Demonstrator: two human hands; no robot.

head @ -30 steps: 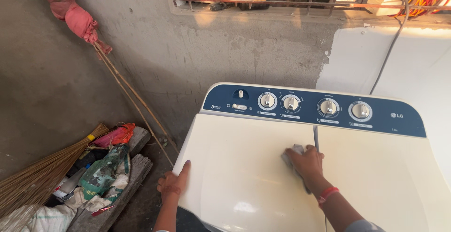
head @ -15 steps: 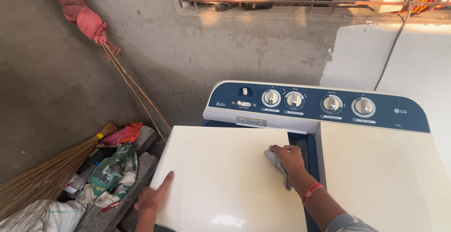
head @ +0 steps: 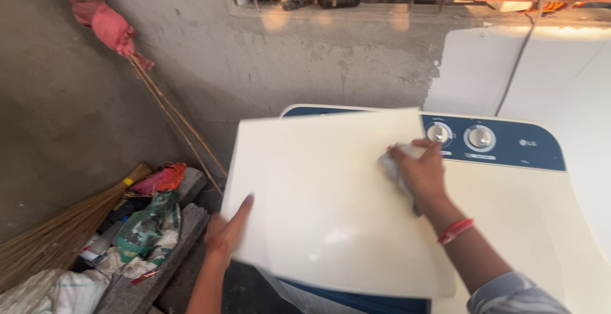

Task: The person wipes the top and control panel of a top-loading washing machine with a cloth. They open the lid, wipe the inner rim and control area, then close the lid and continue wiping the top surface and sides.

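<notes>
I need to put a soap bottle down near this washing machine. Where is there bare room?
The right lid, between the blue dial panel and the right hand with its cloth, is bare. The left lid is tilted up, held by the left hand. The floor corner by the broom and bags is crowded.

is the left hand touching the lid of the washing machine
Touching. The head view shows the left hand gripping the near left edge of the raised cream lid, fingers lying flat on its top.
</notes>
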